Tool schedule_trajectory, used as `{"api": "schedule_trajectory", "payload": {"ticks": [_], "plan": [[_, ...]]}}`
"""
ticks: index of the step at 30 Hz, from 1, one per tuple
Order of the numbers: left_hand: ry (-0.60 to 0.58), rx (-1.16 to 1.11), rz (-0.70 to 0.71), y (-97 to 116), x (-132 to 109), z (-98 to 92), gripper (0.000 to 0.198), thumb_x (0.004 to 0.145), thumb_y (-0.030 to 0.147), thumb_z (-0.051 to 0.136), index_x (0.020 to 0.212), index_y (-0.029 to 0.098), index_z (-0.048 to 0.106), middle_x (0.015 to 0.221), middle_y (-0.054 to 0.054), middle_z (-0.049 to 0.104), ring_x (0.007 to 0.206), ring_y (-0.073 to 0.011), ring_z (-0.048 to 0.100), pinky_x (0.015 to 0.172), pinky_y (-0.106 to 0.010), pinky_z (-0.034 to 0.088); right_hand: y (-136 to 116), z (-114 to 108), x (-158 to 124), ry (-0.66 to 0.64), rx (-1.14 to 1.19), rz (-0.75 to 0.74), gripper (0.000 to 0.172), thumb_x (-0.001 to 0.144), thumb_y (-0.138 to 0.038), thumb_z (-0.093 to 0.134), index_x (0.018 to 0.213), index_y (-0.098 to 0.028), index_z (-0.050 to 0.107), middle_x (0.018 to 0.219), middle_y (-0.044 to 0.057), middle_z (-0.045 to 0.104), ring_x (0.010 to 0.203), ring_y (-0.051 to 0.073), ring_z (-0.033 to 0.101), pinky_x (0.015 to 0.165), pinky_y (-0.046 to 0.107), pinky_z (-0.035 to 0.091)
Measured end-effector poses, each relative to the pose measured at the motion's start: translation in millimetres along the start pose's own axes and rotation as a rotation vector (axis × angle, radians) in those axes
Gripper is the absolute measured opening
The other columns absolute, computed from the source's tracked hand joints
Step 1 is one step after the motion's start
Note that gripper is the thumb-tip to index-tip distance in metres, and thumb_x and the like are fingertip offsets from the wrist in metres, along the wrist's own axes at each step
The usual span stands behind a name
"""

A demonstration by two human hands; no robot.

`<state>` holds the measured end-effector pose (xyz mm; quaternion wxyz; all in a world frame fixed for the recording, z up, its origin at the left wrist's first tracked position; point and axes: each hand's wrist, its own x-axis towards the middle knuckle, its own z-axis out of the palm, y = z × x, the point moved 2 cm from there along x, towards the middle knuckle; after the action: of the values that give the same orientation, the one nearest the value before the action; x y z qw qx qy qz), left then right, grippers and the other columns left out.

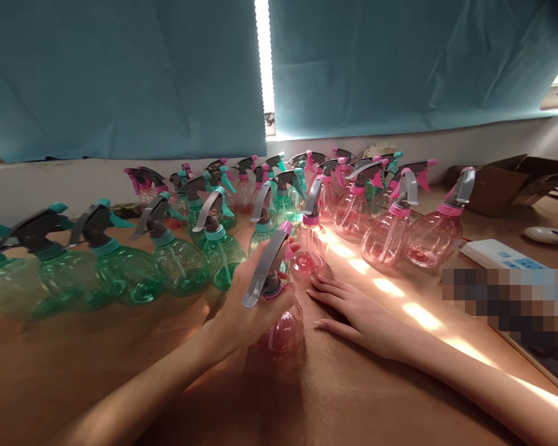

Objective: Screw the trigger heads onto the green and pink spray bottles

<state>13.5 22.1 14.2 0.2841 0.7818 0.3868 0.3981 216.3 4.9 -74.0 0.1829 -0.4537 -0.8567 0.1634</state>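
Observation:
My left hand (253, 297) is wrapped round the neck of a pink spray bottle (283, 334) with a grey trigger head, standing at the front middle of the table. On the wooden tabletop, my right hand (353, 310) lies flat with its fingers stretched out and holds nothing. Its fingertips are close to the base of a second pink spray bottle (309, 251); whether they touch cannot be made out. Just behind my left hand stands a green spray bottle (223, 257) with a turquoise collar. My left fingers partly hide the held bottle's neck.
Green spray bottles (130, 272) line the left side, and pink ones (385, 235) stand at the right. Several mixed bottles crowd behind. A power strip (502, 254), a white mouse (547, 235) and an open cardboard box (506, 186) are at the right. Blue curtains (121, 74) hang behind.

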Motion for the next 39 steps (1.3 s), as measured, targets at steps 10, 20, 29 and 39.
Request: {"api": "schedule_trajectory", "payload": {"ticks": [10,20,29,39], "plan": [[-0.015,0.021,0.021,-2.1,-0.9,-1.0,0.047,0.081,0.023,0.053,0.128,0.021,0.050,0.102,-0.005,0.063,0.071,-0.0154,0.061,0.061,-0.029,0.051,-1.9,-1.6,0.0,-0.012,-0.034,0.000,0.064,0.096,-0.059,0.044,0.143,-0.016,0.050,0.151,0.012,0.045,0.141,0.031,0.037,0.117,0.051,0.031],[-0.018,0.024,0.021,-0.6,-0.1,-0.9,0.045,0.080,0.022,0.052,0.125,0.020,0.051,0.103,-0.005,0.062,0.068,-0.0144,0.059,0.068,-0.032,0.054,-1.7,-2.1,0.9,-0.034,-0.049,0.003,0.065,0.097,-0.059,0.043,0.144,-0.015,0.049,0.151,0.012,0.044,0.141,0.030,0.037,0.117,0.051,0.031],[-0.020,0.026,0.006,-1.6,-0.7,-1.4,0.044,0.081,0.025,0.052,0.125,0.020,0.051,0.102,-0.004,0.062,0.065,-0.0134,0.058,0.062,-0.029,0.051,-1.6,-0.9,0.6,-0.014,-0.031,-0.002,0.065,0.096,-0.059,0.046,0.143,-0.014,0.050,0.150,0.014,0.046,0.141,0.031,0.038,0.116,0.052,0.031],[-0.012,-0.009,0.036,0.4,1.6,-0.8,0.039,0.075,0.020,0.053,0.114,0.021,0.053,0.091,-0.002,0.058,0.056,-0.0115,0.049,0.057,-0.029,0.046,-1.0,-0.5,1.1,-0.029,-0.031,-0.006,0.066,0.096,-0.059,0.044,0.143,-0.013,0.050,0.151,0.015,0.043,0.141,0.032,0.037,0.117,0.053,0.031]]}}
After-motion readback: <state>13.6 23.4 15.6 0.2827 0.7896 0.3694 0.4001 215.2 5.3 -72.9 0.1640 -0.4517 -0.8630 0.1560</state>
